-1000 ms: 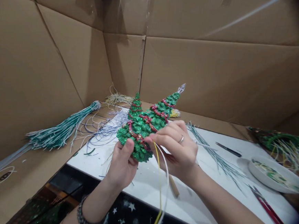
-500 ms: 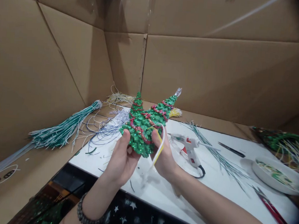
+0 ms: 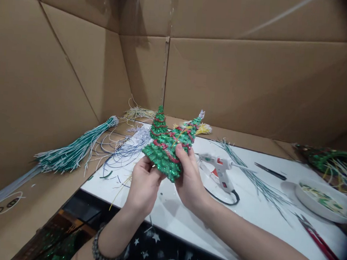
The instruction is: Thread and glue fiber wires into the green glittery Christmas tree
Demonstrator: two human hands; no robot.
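Note:
Both hands hold a glittery green Christmas tree ornament [image 3: 167,155] above the table, its red garland winding across two peaks. One peak ends in a clear, pale tip. My left hand [image 3: 145,186] grips the base from the lower left, with its fingertips hidden under the ornament. My right hand [image 3: 189,177] closes on the right side, thumb pressed on the front. A blurred yellow wire [image 3: 182,134] lies across the right peak. Beside my left wrist, thin yellow strands [image 3: 119,192] stick out downward; whether they join the ornament I cannot tell.
Right of the hands lies a white glue gun [image 3: 223,170] with green-white wires [image 3: 253,180] behind. Farther right are a dark pointed tool [image 3: 270,171], a white bowl [image 3: 320,211] of scraps and red-handled pliers [image 3: 320,243]. A green wire bundle [image 3: 76,148] lies left. Cardboard walls [image 3: 240,79] enclose the table.
The white and yellow wire that hung over my right thumb has swung up across the tree. My left thumb has left the tree's front for its underside, and the right peak has dipped slightly.

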